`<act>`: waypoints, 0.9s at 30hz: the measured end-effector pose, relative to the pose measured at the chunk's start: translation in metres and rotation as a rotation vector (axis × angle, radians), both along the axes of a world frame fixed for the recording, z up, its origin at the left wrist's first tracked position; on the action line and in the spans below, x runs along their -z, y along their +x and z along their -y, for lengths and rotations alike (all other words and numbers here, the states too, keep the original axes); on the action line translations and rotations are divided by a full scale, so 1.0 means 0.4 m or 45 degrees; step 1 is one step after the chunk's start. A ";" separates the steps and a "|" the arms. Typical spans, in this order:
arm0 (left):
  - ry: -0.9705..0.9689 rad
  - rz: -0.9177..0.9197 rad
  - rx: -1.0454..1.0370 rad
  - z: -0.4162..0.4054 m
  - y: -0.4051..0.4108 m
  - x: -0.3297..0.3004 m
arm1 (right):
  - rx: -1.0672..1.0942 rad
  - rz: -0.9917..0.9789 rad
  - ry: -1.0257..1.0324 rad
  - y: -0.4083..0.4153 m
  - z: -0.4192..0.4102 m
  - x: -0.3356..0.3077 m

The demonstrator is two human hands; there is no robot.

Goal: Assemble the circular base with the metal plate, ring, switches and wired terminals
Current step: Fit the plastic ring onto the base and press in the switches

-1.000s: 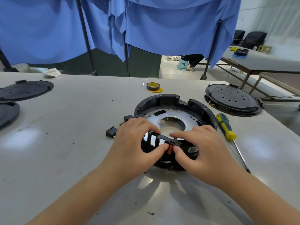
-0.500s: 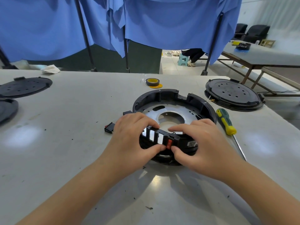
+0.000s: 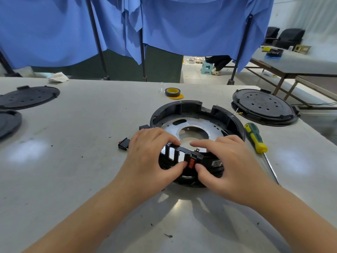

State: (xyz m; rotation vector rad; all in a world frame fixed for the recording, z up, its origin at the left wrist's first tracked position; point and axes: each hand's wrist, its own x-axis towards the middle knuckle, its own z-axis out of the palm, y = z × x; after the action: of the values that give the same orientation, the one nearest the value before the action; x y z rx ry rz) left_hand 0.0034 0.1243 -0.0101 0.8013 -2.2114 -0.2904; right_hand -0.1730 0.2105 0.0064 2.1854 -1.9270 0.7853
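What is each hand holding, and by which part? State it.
Both hold the black switch panel at the base's near rim: left hand pinches its left end, right hand its right end beside the red switch.

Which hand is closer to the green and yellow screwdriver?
Right. The right hand is just beside the green and yellow screwdriver; the left hand is farther away, across the black round base.

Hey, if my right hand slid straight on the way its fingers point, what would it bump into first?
Your right hand points left across the circular base's near rim, so it would probably meet your left hand first; their thumbs nearly touch at the red switch.
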 end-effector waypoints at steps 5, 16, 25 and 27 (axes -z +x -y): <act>-0.013 -0.011 -0.016 -0.003 -0.004 -0.002 | 0.080 0.084 -0.089 0.008 0.004 0.012; -0.075 0.019 0.040 0.001 0.005 0.006 | 0.067 0.090 -0.110 0.011 -0.001 0.016; -0.075 0.085 -0.056 0.046 0.040 -0.004 | 0.080 0.113 -0.126 0.002 0.009 0.027; -0.017 0.056 -0.154 0.074 0.058 -0.008 | 0.074 0.107 -0.120 0.000 0.009 0.027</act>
State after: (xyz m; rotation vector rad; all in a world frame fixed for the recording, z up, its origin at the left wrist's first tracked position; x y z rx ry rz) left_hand 0.0267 0.0947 -0.0067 0.9381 -2.1925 -0.1998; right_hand -0.1732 0.2069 -0.0046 2.0642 -1.9398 0.9520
